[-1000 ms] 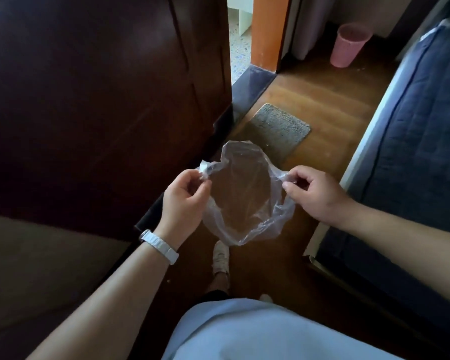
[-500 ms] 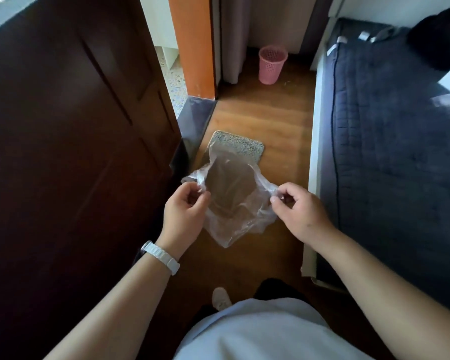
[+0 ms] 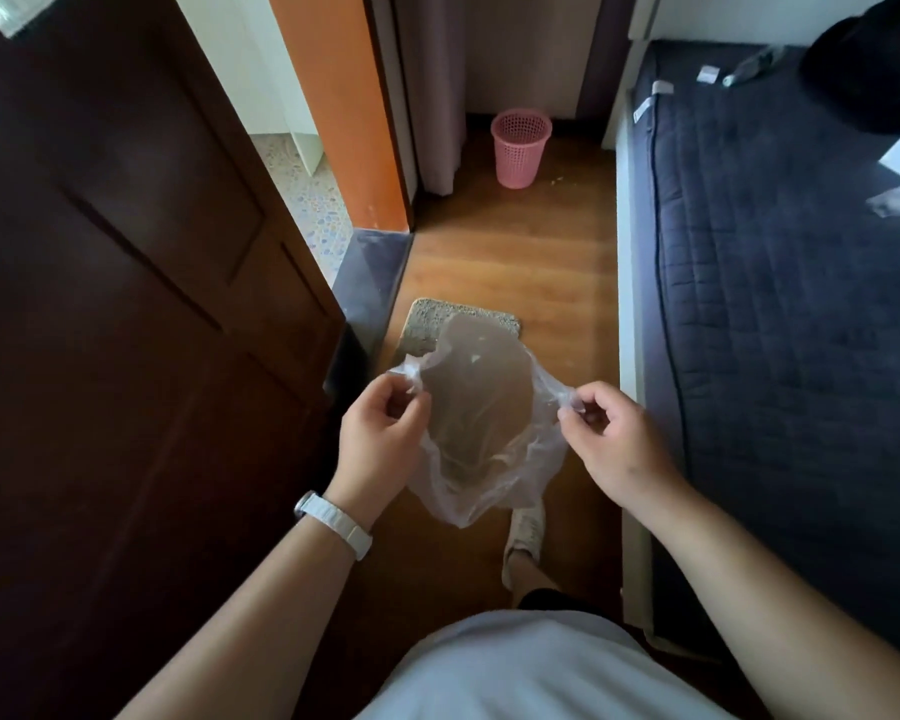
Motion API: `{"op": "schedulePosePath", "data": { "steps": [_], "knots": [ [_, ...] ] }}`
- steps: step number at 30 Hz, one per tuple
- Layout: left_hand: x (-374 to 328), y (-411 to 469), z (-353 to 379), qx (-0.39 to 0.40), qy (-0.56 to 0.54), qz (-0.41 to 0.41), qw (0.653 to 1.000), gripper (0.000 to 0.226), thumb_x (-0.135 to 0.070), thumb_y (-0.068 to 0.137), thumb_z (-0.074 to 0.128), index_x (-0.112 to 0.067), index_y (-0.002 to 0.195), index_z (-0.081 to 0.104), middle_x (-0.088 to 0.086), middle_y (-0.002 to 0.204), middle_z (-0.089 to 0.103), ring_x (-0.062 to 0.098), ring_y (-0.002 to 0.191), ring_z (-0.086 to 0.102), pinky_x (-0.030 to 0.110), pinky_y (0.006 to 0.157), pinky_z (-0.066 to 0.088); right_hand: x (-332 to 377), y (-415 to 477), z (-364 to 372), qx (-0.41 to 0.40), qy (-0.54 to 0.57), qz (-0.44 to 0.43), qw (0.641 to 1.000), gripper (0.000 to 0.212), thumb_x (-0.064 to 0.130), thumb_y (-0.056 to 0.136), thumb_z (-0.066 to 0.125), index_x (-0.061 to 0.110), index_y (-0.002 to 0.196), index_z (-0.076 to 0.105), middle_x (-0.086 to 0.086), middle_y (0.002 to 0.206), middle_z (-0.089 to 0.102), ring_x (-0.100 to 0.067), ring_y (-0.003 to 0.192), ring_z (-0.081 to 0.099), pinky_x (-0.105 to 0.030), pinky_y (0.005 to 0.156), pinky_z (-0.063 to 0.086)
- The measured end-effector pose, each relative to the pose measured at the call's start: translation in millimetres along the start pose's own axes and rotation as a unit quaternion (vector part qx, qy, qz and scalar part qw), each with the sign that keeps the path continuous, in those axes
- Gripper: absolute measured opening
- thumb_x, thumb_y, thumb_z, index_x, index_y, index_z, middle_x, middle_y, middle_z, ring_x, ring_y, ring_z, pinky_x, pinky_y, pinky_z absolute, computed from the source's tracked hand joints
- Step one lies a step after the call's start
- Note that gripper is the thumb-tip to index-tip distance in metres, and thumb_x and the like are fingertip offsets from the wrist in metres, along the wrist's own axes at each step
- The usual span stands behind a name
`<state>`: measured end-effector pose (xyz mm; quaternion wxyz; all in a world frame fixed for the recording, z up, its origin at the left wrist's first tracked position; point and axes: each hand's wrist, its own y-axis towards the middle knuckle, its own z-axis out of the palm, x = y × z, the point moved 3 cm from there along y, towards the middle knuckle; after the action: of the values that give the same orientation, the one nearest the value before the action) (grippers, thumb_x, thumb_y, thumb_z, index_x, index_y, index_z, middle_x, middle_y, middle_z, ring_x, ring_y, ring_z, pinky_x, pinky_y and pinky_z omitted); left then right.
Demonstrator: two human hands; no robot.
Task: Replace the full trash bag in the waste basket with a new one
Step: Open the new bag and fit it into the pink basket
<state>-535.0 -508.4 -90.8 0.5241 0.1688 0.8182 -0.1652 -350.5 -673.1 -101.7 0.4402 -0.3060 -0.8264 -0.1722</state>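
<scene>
The new bag [image 3: 479, 407] hangs between the two hands, straight ahead of the person over the wooden floor [image 3: 541, 262], with the dark door [image 3: 126, 330] at nine o'clock and the bed [image 3: 780, 314] at three. The left hand [image 3: 380, 439] pinches the rim at the bag's ten o'clock, thumb and fingers [image 3: 385, 394] curled onto a bunched bit of film. The right hand [image 3: 614, 444] pinches the opposite side, at two o'clock, the same way. The pink waste basket [image 3: 520, 148] stands well apart at twelve o'clock, by the curtain, with no liner that I can make out.

I'd say the step is carrying the opened bag over. Best to hold both pinches on opposite sides so the mouth doesn't collapse, drop the closed end in first, then fold the rim over the basket's edge.

The bag is thin, clear, crinkled plastic, its mouth pulled into a wide oval, and the mat [image 3: 427, 324] shows through it.
</scene>
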Motion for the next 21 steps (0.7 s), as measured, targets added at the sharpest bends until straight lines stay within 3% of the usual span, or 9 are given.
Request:
{"op": "schedulePosePath", "data": {
  "steps": [6,14,21],
  "knots": [
    [-46.2,78.7,43.0,0.002,0.035,0.011,0.999,0.008,-0.018,0.089,0.066,-0.016,0.082,0.065,0.001,0.067,0.061,0.002,0.054,0.049,0.018,0.051,0.043,-17.0,86.1,-39.4,-0.002,-0.009,-0.01,1.0,0.012,0.014,0.089,0.065,0.014,0.077,0.061,0.002,0.066,0.06,-0.012,0.067,0.056,-0.012,0.051,0.039],
    [-98.7,153.6,89.5,-0.015,0.035,0.071,0.997,0.014,-0.016,0.089,0.066,-0.014,0.076,0.062,-0.003,0.062,0.056,0.002,0.055,0.045,0.018,0.054,0.038,-25.9,177.7,-94.7,-0.026,0.004,-0.026,0.999,0.014,0.015,0.089,0.064,0.016,0.077,0.058,0.007,0.066,0.056,-0.002,0.065,0.055,-0.008,0.053,0.04],
    [-117.7,207.1,118.8,-0.001,0.014,0.074,0.997,0.014,-0.018,0.09,0.065,-0.014,0.078,0.061,0.0,0.067,0.058,0.009,0.06,0.049,0.019,0.056,0.039,-40.3,226.7,-113.9,-0.058,-0.003,-0.015,0.998,0.013,0.02,0.089,0.063,0.017,0.077,0.058,0.006,0.069,0.058,-0.008,0.069,0.058,-0.018,0.055,0.047]
  ]
}}
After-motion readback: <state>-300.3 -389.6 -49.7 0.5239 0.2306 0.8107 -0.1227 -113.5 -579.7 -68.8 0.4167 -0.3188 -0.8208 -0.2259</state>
